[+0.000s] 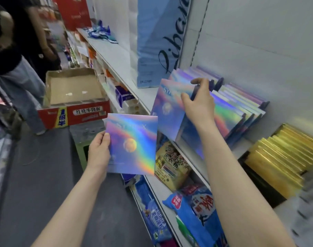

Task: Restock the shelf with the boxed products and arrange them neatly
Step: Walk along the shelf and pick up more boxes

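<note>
Boxes first: the rainbow box [132,143] with the moon on it isn't on the shelf [116,56] yet. It's out over the aisle, lower than the shelf board, in the left hand [98,150]. The thumb sits on the front near the left edge and the other fingers are tucked behind, so it's pinched by one side with the face up. My guess is that's so it can slide in edge-first.

The right hand [198,102] is up at the shelf, fingers hooked over the top of the front box [168,107] and thumb on its face. That one tips forward past the shelf lip, probably to open a slot or square things up. The row of boxes [237,107] behind it stands on edge like files, leaning back and a bit fanned, so it's not tidy yet imo.

Just right of the row are gold boxes [280,157], packed the same way, maybe in a dark tray, hard to tell. A tall blue pack [157,41] stands on the left.

The open carton [73,90] with red sides, behind the left hand, shows only its brown bottom and a few pale scraps. Bags [193,207] fill the lower shelf.
</note>
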